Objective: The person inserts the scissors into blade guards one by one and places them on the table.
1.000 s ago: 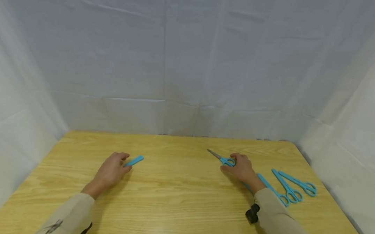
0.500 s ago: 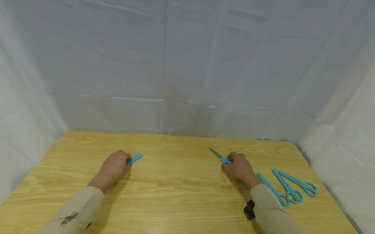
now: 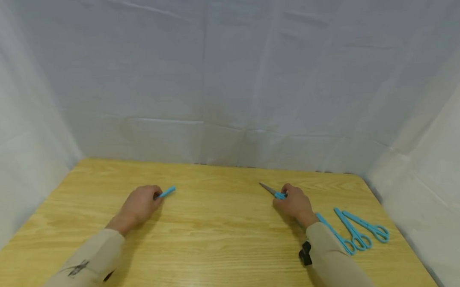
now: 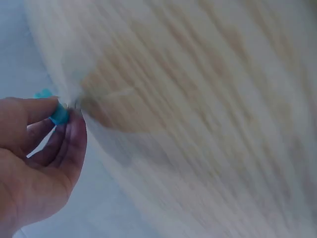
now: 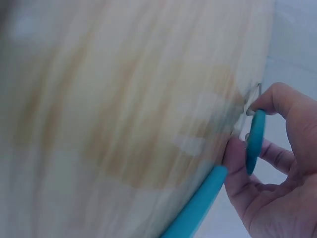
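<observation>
My left hand [image 3: 138, 204] pinches a short blue blade cover [image 3: 168, 191] between thumb and fingers, its end pointing right over the table. In the left wrist view the blue cover [image 4: 60, 115] shows between thumb and fingertips, partly hidden by them. My right hand [image 3: 294, 202] holds a pair of scissors [image 3: 280, 195] by its blue handles. The bare metal blades point up and left, toward the back of the table. In the right wrist view the blue handle [image 5: 255, 141] sits between thumb and fingers.
Three blue scissors with covered blades [image 3: 366, 225] lie fanned out right of my right forearm. The right wrist view shows a blue covered tip [image 5: 195, 206] close by that hand. Pale sheeting [image 3: 227, 75] surrounds the wooden table [image 3: 218, 229] at the back and sides.
My left fingers have closed on the blue cover, and it has turned to show a narrower side. The scissors in my right hand have tilted, with more of the handles hidden by the fingers.
</observation>
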Demonstrator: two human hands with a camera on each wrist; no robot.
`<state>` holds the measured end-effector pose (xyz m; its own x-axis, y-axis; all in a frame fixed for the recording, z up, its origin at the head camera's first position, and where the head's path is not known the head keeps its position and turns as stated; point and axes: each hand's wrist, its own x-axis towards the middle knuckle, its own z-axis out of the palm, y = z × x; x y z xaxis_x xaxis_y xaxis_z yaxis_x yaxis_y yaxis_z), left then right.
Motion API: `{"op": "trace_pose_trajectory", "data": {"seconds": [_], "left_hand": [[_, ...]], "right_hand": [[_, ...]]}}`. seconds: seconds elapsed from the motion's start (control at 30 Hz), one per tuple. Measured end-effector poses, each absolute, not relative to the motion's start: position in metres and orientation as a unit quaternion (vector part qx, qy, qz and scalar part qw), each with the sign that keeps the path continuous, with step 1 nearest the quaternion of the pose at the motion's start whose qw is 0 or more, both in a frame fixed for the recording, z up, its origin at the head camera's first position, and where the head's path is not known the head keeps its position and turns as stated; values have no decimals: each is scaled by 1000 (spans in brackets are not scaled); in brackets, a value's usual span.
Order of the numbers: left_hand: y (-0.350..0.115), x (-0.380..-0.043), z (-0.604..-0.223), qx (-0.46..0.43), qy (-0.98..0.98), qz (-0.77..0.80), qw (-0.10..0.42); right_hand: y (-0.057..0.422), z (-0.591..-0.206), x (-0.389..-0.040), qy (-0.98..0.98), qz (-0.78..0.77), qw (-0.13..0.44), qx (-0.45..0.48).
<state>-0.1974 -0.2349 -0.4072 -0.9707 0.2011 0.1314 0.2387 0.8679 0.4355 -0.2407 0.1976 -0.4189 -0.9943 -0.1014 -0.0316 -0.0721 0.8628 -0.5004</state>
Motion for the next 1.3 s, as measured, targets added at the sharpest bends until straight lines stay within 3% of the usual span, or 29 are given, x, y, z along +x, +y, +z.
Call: {"op": "trace_pose_trajectory", "data": {"seconds": [0.23,0.57,0.93,1.3], "left_hand": [[-230,-188,-402,-133,-921,-365,32],[-210,-171,-386,-152,-821,-548,-59],[-178,-152,-379,-190,-763,-605,-129],[-161,-137,-378,-216,-741,-620,-142]], "right_hand": [[210,-418,-238,955,-293,26,-31],[209,-404,-219,896,-438,38,-59],[176,-390,-184,863,-460,52,-201],[152,-379,-160,846,-474,87,-229]]}}
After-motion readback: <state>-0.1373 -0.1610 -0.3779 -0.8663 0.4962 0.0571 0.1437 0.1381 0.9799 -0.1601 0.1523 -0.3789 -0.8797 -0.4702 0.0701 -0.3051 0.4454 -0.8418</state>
